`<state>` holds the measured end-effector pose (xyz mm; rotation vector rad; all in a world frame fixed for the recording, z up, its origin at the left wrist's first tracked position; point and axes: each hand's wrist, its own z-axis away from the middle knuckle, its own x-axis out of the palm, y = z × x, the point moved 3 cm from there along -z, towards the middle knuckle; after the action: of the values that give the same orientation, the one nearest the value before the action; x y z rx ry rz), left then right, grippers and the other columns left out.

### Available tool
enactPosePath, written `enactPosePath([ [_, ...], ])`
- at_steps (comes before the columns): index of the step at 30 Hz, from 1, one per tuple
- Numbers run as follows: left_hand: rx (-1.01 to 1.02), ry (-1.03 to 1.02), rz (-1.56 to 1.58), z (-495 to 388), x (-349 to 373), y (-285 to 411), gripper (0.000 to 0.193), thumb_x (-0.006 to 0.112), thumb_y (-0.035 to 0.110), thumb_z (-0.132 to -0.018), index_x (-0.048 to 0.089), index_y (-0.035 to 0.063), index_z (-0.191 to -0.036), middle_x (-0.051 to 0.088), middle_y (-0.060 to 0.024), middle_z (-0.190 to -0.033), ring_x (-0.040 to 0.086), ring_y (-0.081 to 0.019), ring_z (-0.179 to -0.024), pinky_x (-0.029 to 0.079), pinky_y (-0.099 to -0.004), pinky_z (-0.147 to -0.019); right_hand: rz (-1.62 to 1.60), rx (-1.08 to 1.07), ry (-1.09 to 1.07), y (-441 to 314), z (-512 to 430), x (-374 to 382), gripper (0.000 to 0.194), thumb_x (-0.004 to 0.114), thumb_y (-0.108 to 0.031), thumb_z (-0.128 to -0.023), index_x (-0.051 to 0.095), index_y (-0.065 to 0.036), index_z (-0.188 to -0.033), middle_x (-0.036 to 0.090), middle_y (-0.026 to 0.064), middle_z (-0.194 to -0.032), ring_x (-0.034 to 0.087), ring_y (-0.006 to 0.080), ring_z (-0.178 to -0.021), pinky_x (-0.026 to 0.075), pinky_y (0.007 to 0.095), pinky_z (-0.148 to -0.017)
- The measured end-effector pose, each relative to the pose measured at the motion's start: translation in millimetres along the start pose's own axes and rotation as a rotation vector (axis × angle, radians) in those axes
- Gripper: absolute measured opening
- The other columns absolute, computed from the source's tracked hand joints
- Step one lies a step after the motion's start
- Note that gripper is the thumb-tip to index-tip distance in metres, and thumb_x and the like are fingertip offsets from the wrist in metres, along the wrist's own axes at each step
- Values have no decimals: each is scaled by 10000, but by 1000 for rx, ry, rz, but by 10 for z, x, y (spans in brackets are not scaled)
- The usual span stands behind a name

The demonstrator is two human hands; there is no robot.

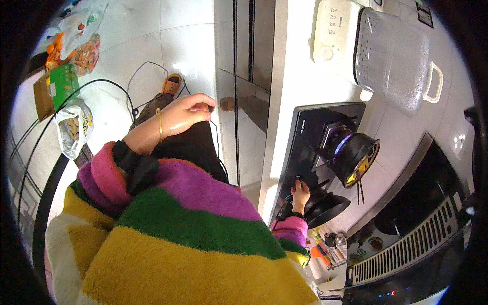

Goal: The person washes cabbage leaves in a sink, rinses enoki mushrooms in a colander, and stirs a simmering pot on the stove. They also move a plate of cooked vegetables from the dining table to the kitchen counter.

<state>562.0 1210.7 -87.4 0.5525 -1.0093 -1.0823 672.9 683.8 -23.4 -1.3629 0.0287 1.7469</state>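
Observation:
My right hand (301,195) reaches over the front edge of a black glass gas hob (305,131), its fingers closed around a control knob (297,178). Close beside it sits a black wok (328,209). A dark pot (349,158) stands on the other burner, over a blue flame (342,144). Yellow food (358,169) shows in the pot, and a pair of chopsticks (360,192) sticks out over its rim. My left hand (187,114), wearing a gold-coloured bangle (160,124), hangs in front of my body with fingers loosely curled. A dark patch shows between its fingertips; I cannot tell what it is.
An electric steamer with a clear lid (394,61) stands on the white counter (297,76). A range hood (404,236) overhangs the hob. Utensils and bottles (329,248) sit beyond the wok. On the left are plastic bags (74,126), a green box (63,85) and a black cable (103,80).

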Motion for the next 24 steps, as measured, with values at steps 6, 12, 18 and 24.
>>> enactPosePath([
  [6, -40, 48, 53, -21, -105, -33, 259, 496, 94, -817, 503, 22, -1065, 590, -59, -848, 546, -110, -813, 423, -230, -745, 13, 0, -52, 7, -5, -30, 338, 657, -115, -739, 535, 21, -1023, 522, 25, -763, 516, 117, -647, 499, 262, -544],
  [12, -40, 34, 56, -68, -112, -37, 258, 484, 94, -822, 503, 20, -1069, 593, -62, -853, 552, -113, -822, 426, -229, -741, 60, -9, -76, -43, 7, -22, 351, 653, -70, -727, 533, 25, -1044, 506, 23, -776, 515, 124, -648, 493, 264, -543],
  [18, -66, 44, 55, -68, -129, -27, 260, 481, 93, -822, 502, 21, -1072, 594, -63, -855, 558, -113, -825, 429, -228, -734, 71, -12, -96, -74, 24, -11, 341, 640, -48, -726, 534, 23, -1042, 523, 27, -788, 528, 127, -656, 479, 246, -535],
  [24, -86, 39, 79, -65, -139, 14, 255, 511, 94, -802, 506, 0, -1039, 577, -61, -856, 550, -116, -836, 418, -237, -773, 102, -60, -114, -57, -3, -24, 294, 623, -30, -739, 547, 5, -1021, 540, 15, -754, 530, 106, -637, 482, 230, -520],
])
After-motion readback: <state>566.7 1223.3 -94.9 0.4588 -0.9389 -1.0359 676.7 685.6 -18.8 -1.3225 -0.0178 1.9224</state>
